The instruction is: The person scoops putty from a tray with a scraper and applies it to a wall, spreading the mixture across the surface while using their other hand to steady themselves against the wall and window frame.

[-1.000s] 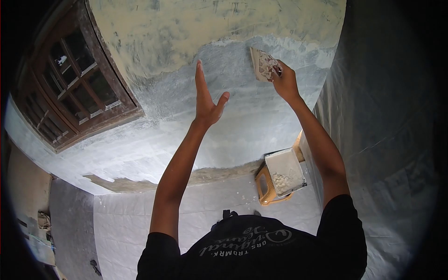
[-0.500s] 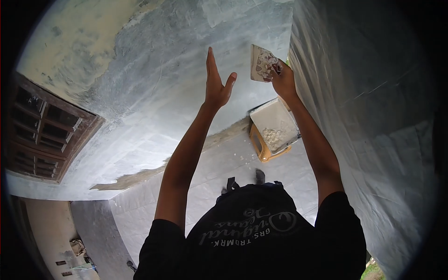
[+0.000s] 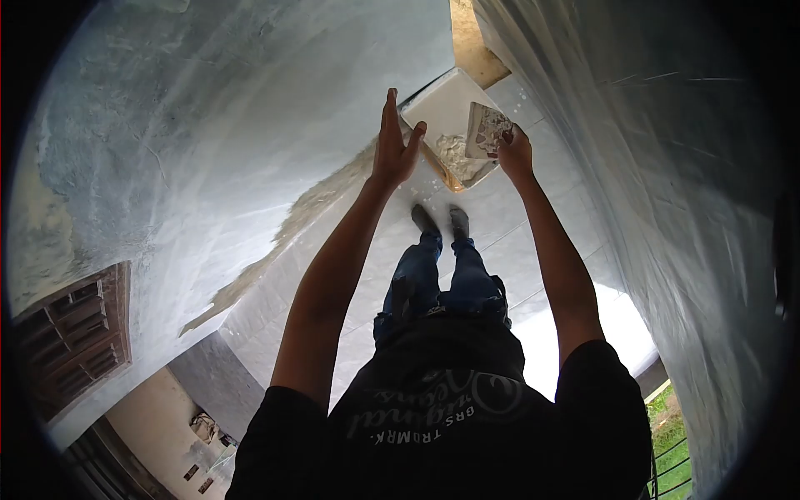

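Observation:
My right hand (image 3: 517,152) is closed around a putty knife (image 3: 483,131) whose broad blade is smeared with whitish putty. In this view the blade overlaps the right side of a white tub (image 3: 438,107). A lumpy heap of putty (image 3: 454,154) lies at the tub's near end. Empty and raised, my left hand (image 3: 397,150) has its fingers straight and the thumb apart, by the tub's left edge in view. Beneath the tub shows part of a yellow-orange support (image 3: 444,175).
A partly coated grey-white wall (image 3: 242,108) fills the left, with a brown window frame (image 3: 75,333) low in it. Translucent plastic sheeting (image 3: 617,150) hangs along the right. My feet (image 3: 440,221) stand on the pale tiled floor (image 3: 350,275) near the tub.
My view has tilted down and turned, bringing my legs and feet into sight. The putty knife, earlier in front of the wall, now overlaps the tub. My left hand stays open.

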The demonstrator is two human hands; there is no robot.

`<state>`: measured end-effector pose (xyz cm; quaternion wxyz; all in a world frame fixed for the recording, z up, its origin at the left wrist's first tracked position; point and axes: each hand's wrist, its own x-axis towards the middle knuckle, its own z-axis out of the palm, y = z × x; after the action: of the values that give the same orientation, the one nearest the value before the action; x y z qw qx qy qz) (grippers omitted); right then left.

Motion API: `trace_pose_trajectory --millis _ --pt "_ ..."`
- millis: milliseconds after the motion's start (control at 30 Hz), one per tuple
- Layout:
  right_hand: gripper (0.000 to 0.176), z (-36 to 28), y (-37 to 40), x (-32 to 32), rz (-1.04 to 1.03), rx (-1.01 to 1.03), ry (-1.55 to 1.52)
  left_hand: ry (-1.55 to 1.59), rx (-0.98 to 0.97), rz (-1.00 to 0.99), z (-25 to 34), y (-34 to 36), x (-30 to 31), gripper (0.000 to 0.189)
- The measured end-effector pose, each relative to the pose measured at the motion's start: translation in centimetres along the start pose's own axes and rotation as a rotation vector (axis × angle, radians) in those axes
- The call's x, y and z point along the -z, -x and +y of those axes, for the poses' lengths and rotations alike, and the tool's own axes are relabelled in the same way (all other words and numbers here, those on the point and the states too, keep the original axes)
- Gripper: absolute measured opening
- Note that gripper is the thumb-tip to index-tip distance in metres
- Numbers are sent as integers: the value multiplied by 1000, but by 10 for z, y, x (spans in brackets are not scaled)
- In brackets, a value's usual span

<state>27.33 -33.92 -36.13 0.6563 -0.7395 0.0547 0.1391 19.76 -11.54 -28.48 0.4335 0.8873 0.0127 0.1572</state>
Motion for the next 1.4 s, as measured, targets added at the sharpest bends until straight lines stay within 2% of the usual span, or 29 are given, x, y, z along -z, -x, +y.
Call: trace_pose_trajectory --millis 167,333,400,733,1133,1400 --pt "29 102 -26 10 46 -78 269 43 99 -66 -43 14 -38 79" --pt "30 136 -30 13 -4 -201 445 70 181 -89 -87 39 -66 78" --pt "33 150 -31 13 -13 -113 616 94 248 -101 -99 52 -75 77" --pt "43 205 -57 2 15 -251 640 175 352 -170 -144 72 -133 77" --pt "43 232 -73 -15 70 -265 614 184 358 -232 -163 86 -166 77" --pt "38 253 -84 -23 18 -301 554 215 371 -255 -175 99 -179 75"
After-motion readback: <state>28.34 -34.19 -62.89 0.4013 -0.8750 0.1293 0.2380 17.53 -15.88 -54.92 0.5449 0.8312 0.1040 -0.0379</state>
